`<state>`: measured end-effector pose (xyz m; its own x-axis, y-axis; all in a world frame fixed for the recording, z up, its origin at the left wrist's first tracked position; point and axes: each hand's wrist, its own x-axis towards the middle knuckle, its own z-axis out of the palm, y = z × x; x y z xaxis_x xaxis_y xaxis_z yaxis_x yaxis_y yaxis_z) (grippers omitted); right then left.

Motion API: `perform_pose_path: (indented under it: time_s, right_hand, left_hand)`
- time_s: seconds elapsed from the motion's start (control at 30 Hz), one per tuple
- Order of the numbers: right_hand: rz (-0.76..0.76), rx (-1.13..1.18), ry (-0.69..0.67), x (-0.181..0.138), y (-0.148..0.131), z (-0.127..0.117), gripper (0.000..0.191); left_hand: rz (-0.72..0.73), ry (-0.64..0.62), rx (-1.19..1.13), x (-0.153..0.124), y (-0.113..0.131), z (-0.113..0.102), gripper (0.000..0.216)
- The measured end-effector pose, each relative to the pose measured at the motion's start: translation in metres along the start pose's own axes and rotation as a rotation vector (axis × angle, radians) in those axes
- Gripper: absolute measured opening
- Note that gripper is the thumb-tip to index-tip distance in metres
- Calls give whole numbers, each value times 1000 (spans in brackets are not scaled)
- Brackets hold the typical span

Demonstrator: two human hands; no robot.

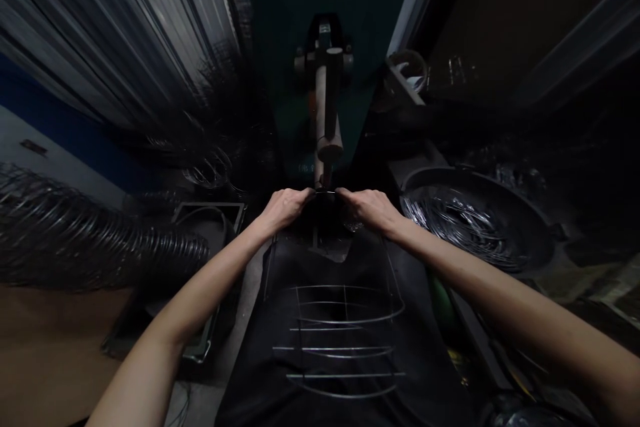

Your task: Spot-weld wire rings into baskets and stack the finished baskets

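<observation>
My left hand (289, 205) and my right hand (369, 205) face each other with fingers pinched closed on a metal wire frame (345, 348). A short stretch of its wire shows between the fingertips, right at the lower end of a green machine's (280, 33) electrode arm (329, 113). Below my hands the frame's thin curved and straight wires spread over my dark apron (250, 380). Whether the wire touches the machine's tip is too dark to tell.
A long stack of wire rings (100, 233) lies at the left by a dark crate (207, 347). A round basin (545, 227) with bent wire pieces (465, 233) stands at the right. Another small container (407, 70) sits beside the machine.
</observation>
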<state>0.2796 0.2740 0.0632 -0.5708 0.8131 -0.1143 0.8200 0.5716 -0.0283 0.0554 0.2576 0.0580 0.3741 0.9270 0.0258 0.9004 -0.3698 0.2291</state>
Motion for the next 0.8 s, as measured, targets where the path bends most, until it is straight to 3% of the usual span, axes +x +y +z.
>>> perform_pose_path:
  time_s: [0.47, 0.8]
  right_hand:
    - [50, -4, 26, 14, 8, 5, 41]
    - [66, 93, 120, 14, 10, 9, 35]
  left_hand:
    - [5, 13, 93, 12, -3, 2, 28]
    - [-80, -27, -69, 8, -3, 0, 38]
